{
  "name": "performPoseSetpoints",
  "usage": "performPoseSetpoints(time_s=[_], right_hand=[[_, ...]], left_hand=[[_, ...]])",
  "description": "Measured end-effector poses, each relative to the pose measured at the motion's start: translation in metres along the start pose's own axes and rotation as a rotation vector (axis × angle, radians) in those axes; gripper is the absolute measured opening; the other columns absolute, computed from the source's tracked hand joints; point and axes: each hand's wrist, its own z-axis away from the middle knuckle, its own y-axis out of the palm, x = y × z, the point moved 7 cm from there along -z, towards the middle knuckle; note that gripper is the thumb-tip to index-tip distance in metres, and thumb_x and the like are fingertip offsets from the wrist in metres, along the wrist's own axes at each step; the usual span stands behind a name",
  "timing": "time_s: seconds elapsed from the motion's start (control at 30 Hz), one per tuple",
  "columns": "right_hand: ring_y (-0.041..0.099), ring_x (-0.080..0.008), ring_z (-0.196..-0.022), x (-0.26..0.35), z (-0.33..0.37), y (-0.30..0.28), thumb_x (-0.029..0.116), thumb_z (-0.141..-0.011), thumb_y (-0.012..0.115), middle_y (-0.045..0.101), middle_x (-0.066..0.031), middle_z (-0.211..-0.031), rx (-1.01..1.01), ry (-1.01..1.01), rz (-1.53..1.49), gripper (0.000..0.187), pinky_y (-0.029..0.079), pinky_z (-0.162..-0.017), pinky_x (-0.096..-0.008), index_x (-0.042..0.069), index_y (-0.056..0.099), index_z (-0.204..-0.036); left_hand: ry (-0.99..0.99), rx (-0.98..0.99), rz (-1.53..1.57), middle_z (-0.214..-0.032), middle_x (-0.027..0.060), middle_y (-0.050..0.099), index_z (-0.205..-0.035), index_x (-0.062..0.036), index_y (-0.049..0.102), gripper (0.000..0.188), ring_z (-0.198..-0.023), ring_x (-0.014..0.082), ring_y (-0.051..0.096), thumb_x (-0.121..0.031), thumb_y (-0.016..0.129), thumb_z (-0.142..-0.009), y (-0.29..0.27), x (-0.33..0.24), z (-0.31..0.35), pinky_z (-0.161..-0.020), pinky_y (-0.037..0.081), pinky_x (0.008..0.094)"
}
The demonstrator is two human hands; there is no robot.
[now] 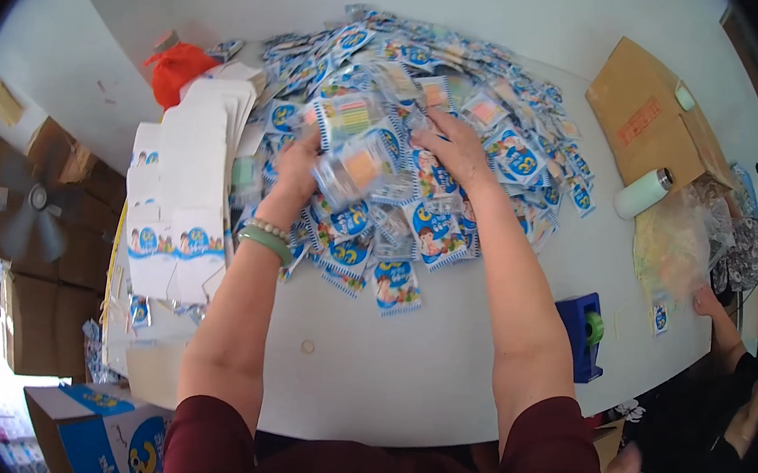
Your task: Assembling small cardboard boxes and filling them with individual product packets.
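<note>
— Your left hand [297, 163] is curving beside a blurred orange-filled packet [358, 171]; where is that packet pointing?
— Its long axis is slanting toward the worktop's [384, 374] far right corner. Whether you're pinching it, I can't tell.
— Your right hand [458, 148]?
— Half open, touching piled packets [434, 237]; the blurred one is sitting between your hands, nearer your left.

light is even, far left glares white, some packets [350, 172] blur, edges bend

Sachets [397, 286]: glossy, crinkled plastic film. Tabletop [384, 374]: smooth. Carton [629, 101]: matt cardboard. Tape dispenser [576, 333]: smooth plastic.
</note>
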Motion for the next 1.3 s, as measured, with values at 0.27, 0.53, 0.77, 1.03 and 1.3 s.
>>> performPoseSetpoints(time_s=[0.27,0.53,0.77,1.03,1.3], right_hand=[[0.049,-0.0298,-0.12,0.023,0.095,0.005,0.039,-0.075,0.066,0.057,-0.011,-0.124,-0.012,-0.114,0.118,0.055,0.032,-0.103,-0.0432,0.01,0.056,-0.121],[0.047,-0.0332,-0.118,0.039,0.15,-0.018,0.028,-0.078,0.063,0.054,-0.0143,-0.127,-0.166,-0.184,0.426,0.046,0.034,-0.099,-0.0441,0.007,0.056,-0.119],[0.06,-0.0324,-0.095,0.078,0.234,-0.043,0.01,-0.084,0.06,0.065,-0.0133,-0.1,-0.245,0.021,0.258,0.015,0.048,-0.082,-0.0389,0.004,0.065,-0.097],[0.061,-0.0327,-0.084,0.15,0.267,0.039,0.03,-0.079,0.069,0.062,-0.0137,-0.085,0.007,0.197,0.43,0.027,0.049,-0.073,-0.0421,0.004,0.062,-0.085],[0.056,-0.033,-0.1,0.121,0.253,0.069,0.032,-0.071,0.077,0.057,-0.0141,-0.104,0.045,0.383,0.415,0.047,0.044,-0.085,-0.0459,0.004,0.055,-0.102]], left_hand=[[0.301,-0.096,-0.309,-0.13,0.0132,0.054,-0.122,-0.0136,0.059,0.046,-0.126,0.029,0.045,-0.035,0.061,-0.082,0.011,-0.027,0.102,-0.112,0.02,0.0474],[0.441,-0.285,-0.275,-0.137,0.0209,0.046,-0.126,-0.0098,0.055,0.044,-0.128,0.0357,0.042,-0.018,0.06,-0.083,-0.009,-0.046,0.163,-0.109,0.028,0.0462],[-0.041,-0.407,-0.115,-0.103,0.0162,0.06,-0.102,-0.0023,0.06,0.019,-0.093,0.0361,0.058,-0.006,0.058,-0.084,-0.048,-0.033,0.284,-0.077,0.048,0.0417],[-0.101,-0.244,-0.384,-0.101,0.0182,0.06,-0.11,-0.0008,0.058,0.035,-0.09,0.0388,0.058,-0.025,0.065,-0.086,-0.011,-0.04,0.341,-0.075,0.046,0.0481],[-0.071,-0.232,-0.475,-0.102,0.0143,0.059,-0.105,-0.0041,0.057,0.043,-0.094,0.0346,0.059,-0.027,0.075,-0.074,-0.011,-0.029,0.284,-0.075,0.045,0.0475]])
